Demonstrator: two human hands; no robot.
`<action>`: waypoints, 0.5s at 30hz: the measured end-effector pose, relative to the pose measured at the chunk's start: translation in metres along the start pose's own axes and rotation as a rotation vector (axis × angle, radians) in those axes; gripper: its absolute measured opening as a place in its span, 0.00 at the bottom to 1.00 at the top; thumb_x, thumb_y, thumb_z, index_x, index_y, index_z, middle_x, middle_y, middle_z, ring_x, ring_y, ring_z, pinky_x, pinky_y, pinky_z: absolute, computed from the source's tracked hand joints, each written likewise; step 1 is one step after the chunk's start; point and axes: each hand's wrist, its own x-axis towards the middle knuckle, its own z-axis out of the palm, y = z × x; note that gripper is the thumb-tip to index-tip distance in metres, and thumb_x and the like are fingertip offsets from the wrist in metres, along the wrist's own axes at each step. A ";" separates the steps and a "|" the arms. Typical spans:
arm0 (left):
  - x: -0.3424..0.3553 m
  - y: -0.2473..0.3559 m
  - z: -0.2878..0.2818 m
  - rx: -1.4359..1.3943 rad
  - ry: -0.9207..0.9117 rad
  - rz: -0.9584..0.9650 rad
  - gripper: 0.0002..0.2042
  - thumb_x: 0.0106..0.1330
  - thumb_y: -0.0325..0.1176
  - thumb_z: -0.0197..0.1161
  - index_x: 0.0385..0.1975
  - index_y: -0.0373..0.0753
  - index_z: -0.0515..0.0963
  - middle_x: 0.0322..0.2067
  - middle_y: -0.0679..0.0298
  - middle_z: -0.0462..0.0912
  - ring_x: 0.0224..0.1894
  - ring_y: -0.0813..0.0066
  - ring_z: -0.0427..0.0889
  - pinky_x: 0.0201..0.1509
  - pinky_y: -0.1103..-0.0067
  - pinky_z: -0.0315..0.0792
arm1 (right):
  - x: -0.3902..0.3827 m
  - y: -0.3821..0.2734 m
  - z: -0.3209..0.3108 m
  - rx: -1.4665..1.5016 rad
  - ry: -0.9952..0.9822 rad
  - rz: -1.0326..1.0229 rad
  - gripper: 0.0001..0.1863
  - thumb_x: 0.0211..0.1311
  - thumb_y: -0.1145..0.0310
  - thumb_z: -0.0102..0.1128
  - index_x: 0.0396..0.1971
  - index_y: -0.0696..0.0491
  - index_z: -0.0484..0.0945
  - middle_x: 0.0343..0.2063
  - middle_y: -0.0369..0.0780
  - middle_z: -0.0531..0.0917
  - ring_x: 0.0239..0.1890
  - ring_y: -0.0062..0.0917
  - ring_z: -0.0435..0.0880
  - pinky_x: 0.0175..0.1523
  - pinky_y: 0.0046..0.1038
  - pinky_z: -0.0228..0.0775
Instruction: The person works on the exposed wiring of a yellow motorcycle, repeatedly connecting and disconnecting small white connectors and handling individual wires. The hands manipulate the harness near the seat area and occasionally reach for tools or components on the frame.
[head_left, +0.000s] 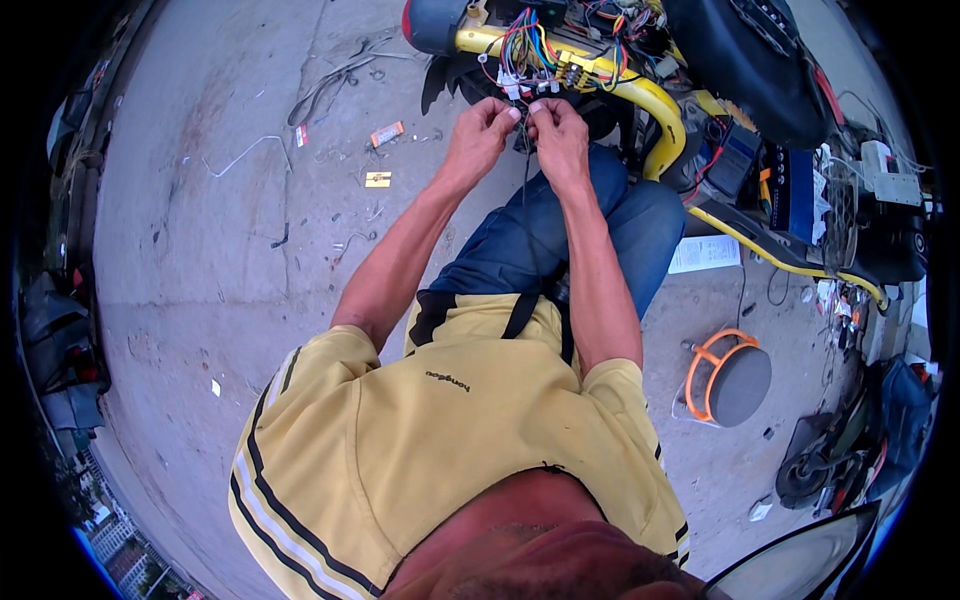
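Observation:
Both my hands are raised close together at the rear of a yellow-framed scooter (pixel 655 105) with its wiring exposed. My left hand (pixel 484 135) is closed in a pinch on a thin wire just below white plug connectors (pixel 510 86). Beside it, my right hand (pixel 562 135) pinches a thin wire too, its fingertips a small gap from the left ones. The exact wire ends are too small to make out. A dark cable (pixel 526 190) hangs from between the hands toward my lap. Above them spreads a bundle of coloured wires (pixel 522 48).
A black seat (pixel 750 70) is tipped up at the upper right. An orange-legged round stool (pixel 740 385) is on the concrete at right, near a printed sheet (pixel 704 254). At left lie a small orange box (pixel 387 133), a yellow card (pixel 378 180) and grey straps (pixel 335 80).

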 end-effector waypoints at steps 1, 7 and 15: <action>0.000 0.001 0.000 0.004 0.000 0.002 0.10 0.75 0.35 0.64 0.37 0.34 0.80 0.26 0.70 0.77 0.28 0.83 0.73 0.30 0.82 0.68 | 0.000 0.000 0.000 -0.016 0.004 -0.008 0.14 0.72 0.64 0.60 0.40 0.62 0.82 0.27 0.36 0.84 0.27 0.17 0.79 0.34 0.24 0.72; -0.002 0.006 0.002 -0.054 -0.002 0.036 0.09 0.76 0.33 0.63 0.41 0.31 0.82 0.29 0.67 0.80 0.30 0.82 0.76 0.33 0.81 0.74 | 0.004 0.008 0.000 0.073 0.000 0.026 0.15 0.72 0.63 0.61 0.42 0.62 0.82 0.29 0.35 0.84 0.28 0.17 0.79 0.34 0.25 0.72; -0.005 0.011 0.002 -0.050 0.016 0.050 0.10 0.76 0.32 0.62 0.42 0.30 0.83 0.31 0.66 0.82 0.31 0.81 0.78 0.35 0.81 0.75 | -0.004 0.003 -0.005 0.098 -0.086 0.045 0.13 0.70 0.66 0.65 0.44 0.62 0.83 0.32 0.36 0.86 0.29 0.16 0.79 0.35 0.23 0.72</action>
